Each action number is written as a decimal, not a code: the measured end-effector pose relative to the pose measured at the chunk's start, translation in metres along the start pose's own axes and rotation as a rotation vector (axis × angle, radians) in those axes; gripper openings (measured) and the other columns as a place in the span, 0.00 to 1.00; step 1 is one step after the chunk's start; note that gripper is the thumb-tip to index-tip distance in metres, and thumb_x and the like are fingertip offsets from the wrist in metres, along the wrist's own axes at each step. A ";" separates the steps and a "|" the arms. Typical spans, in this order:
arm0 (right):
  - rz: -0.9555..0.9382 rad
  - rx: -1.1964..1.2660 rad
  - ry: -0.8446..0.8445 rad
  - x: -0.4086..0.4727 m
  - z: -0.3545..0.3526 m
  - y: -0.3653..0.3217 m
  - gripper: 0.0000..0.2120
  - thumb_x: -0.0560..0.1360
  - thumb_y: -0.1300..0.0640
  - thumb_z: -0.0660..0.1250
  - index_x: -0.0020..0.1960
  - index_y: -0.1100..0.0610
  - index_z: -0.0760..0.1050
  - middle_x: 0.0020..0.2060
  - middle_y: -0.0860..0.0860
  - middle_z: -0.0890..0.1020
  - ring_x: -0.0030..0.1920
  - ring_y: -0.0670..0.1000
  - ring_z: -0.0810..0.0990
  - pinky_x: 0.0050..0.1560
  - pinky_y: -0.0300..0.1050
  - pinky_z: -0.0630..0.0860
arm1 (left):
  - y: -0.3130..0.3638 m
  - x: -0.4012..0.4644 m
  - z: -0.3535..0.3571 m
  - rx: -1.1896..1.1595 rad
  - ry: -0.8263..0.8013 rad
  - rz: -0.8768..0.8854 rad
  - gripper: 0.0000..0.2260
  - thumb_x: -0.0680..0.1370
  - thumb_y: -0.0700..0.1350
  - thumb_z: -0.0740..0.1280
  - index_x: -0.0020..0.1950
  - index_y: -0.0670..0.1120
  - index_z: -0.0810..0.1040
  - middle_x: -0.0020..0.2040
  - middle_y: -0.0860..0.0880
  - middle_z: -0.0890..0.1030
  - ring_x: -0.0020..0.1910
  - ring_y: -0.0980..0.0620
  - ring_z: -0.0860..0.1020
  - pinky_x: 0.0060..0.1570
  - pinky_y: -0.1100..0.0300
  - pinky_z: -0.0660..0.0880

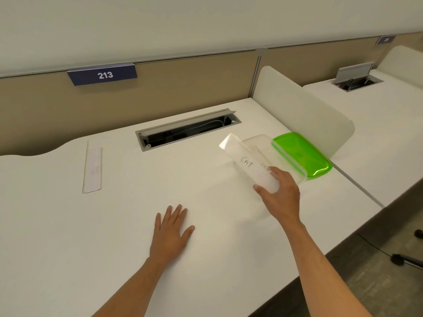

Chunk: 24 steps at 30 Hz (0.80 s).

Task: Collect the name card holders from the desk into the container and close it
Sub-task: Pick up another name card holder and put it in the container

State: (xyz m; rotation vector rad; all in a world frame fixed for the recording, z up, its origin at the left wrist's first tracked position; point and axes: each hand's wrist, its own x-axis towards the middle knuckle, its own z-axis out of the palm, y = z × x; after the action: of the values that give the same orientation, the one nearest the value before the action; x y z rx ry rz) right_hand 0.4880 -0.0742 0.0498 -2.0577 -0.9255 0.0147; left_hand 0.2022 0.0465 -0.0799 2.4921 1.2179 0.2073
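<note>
While the left hand (170, 232) lies flat on the white desk (68, 236) with its fingers spread and nothing in it, the right hand (280, 195) grips one end of a clear name card holder (246, 161). The thumb is on the near side of that end and the fingers wrap over the far side. This holder is tilted, with its far end up in the air, and the letters "CAT" are written on the card inside it. It hangs over the near left part of a clear container (286, 156), which sits open on the right side of the desk. I cannot tell if the holder touches the container. Some more writing shows just beside the fingers, but it is too hard to read. A green lid (302, 154) lies flat on the desk, touching the far right side of the container. Another name card holder (92, 167) lies flat on the left part of the desk, well apart from both hands. Between the two holders, farther back, a long cable slot (187, 131) in the desk is open. A blue sign (103, 75) with "213" sits on the wall panel behind the desk.
</note>
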 end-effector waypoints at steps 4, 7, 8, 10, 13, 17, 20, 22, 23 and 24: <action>0.091 -0.099 0.085 0.018 -0.004 0.005 0.30 0.66 0.49 0.78 0.66 0.51 0.73 0.60 0.50 0.78 0.63 0.54 0.74 0.58 0.51 0.71 | 0.001 -0.002 0.003 0.074 0.002 -0.003 0.33 0.78 0.66 0.40 0.80 0.55 0.54 0.80 0.57 0.51 0.78 0.56 0.42 0.76 0.50 0.36; 0.165 -0.158 0.079 0.030 -0.005 0.013 0.30 0.67 0.49 0.77 0.67 0.51 0.73 0.61 0.51 0.77 0.64 0.55 0.73 0.60 0.54 0.72 | 0.001 -0.002 0.003 0.104 -0.009 -0.012 0.33 0.78 0.66 0.39 0.80 0.55 0.52 0.80 0.58 0.49 0.77 0.58 0.39 0.75 0.51 0.34; 0.195 -0.159 0.074 0.034 -0.004 0.015 0.31 0.66 0.49 0.77 0.67 0.51 0.73 0.61 0.51 0.77 0.64 0.55 0.73 0.60 0.54 0.72 | 0.002 -0.002 0.003 0.102 -0.010 -0.014 0.32 0.78 0.66 0.39 0.80 0.55 0.52 0.80 0.58 0.48 0.77 0.58 0.39 0.75 0.52 0.34; 0.231 -0.168 0.066 0.040 -0.004 0.020 0.31 0.66 0.49 0.78 0.66 0.51 0.73 0.62 0.51 0.77 0.64 0.55 0.74 0.60 0.54 0.72 | 0.002 -0.003 0.003 0.095 -0.009 -0.014 0.32 0.78 0.66 0.40 0.80 0.55 0.53 0.80 0.58 0.49 0.78 0.57 0.40 0.75 0.52 0.34; 0.233 -0.208 0.017 0.050 -0.002 0.024 0.32 0.65 0.50 0.79 0.66 0.52 0.74 0.61 0.52 0.78 0.63 0.56 0.75 0.58 0.53 0.74 | 0.003 -0.004 0.003 0.104 -0.016 -0.017 0.32 0.78 0.66 0.39 0.80 0.55 0.51 0.79 0.59 0.46 0.78 0.58 0.39 0.75 0.52 0.34; 0.249 -0.283 -0.103 0.063 0.002 0.026 0.34 0.63 0.52 0.81 0.66 0.55 0.73 0.60 0.54 0.78 0.61 0.58 0.77 0.55 0.54 0.76 | 0.003 -0.004 0.002 0.089 -0.006 -0.012 0.31 0.79 0.65 0.41 0.80 0.55 0.52 0.79 0.59 0.47 0.78 0.58 0.39 0.75 0.52 0.34; 0.245 -0.354 -0.167 0.068 0.008 0.027 0.34 0.63 0.53 0.82 0.64 0.57 0.73 0.59 0.56 0.79 0.60 0.59 0.77 0.54 0.54 0.77 | 0.003 -0.003 0.003 0.100 -0.008 -0.013 0.31 0.79 0.65 0.41 0.80 0.55 0.52 0.79 0.59 0.47 0.78 0.58 0.39 0.75 0.52 0.34; 0.252 -0.384 -0.206 0.070 0.011 0.030 0.32 0.63 0.52 0.81 0.63 0.58 0.73 0.58 0.56 0.79 0.59 0.60 0.78 0.52 0.54 0.77 | 0.003 -0.003 0.003 0.096 -0.008 -0.011 0.31 0.79 0.65 0.41 0.80 0.55 0.53 0.79 0.59 0.47 0.78 0.58 0.40 0.76 0.51 0.35; 0.256 -0.391 -0.227 0.070 0.013 0.031 0.31 0.64 0.51 0.81 0.62 0.58 0.73 0.57 0.57 0.79 0.58 0.61 0.78 0.51 0.53 0.76 | 0.003 -0.003 0.003 0.095 -0.008 -0.012 0.31 0.79 0.65 0.41 0.80 0.55 0.52 0.79 0.59 0.47 0.78 0.58 0.40 0.76 0.51 0.35; 0.263 -0.395 -0.247 0.070 0.014 0.032 0.30 0.65 0.50 0.80 0.61 0.59 0.73 0.56 0.57 0.79 0.57 0.61 0.78 0.49 0.52 0.76 | 0.003 -0.003 0.003 0.098 -0.009 -0.013 0.31 0.79 0.65 0.41 0.80 0.55 0.52 0.79 0.60 0.47 0.78 0.58 0.39 0.76 0.51 0.35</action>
State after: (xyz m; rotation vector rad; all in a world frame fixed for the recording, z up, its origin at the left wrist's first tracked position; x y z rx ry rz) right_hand 0.5538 -0.0329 0.0395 -2.5787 -0.8468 0.2497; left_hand 0.2032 0.0415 -0.0814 2.5648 1.2691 0.1358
